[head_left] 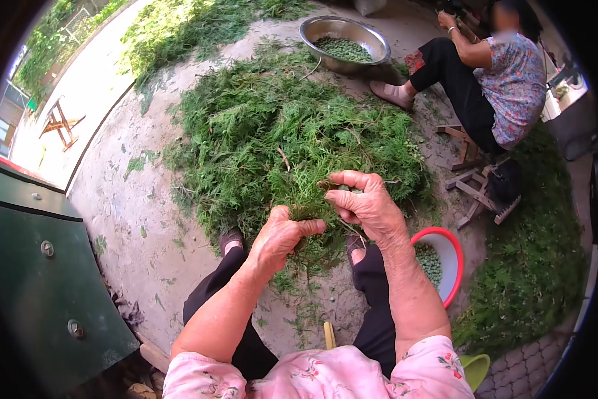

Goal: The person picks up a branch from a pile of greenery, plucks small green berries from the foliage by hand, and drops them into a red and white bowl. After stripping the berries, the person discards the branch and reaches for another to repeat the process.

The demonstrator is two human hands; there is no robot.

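My left hand (287,237) is closed on a leafy conifer sprig (304,211), its thumb pointing right across the stem. Just to the right and slightly higher, my right hand (371,207) is curled, thumb and index finger pinched near the sprig. A bit of pale green shows inside its fingers, apparently small green cones, partly hidden. Both hands are above the near edge of a large heap of cut green branches (245,133). By my right leg stands a white bowl with a red rim (460,263), holding many small green cones (428,265).
A wide metal basin (310,41) with green cones stands beyond the heap. Another person (512,86) sits at upper right, near small wooden stools (468,193). More greenery (525,279) lies along the right. A dark green metal panel (39,279) borders the left.
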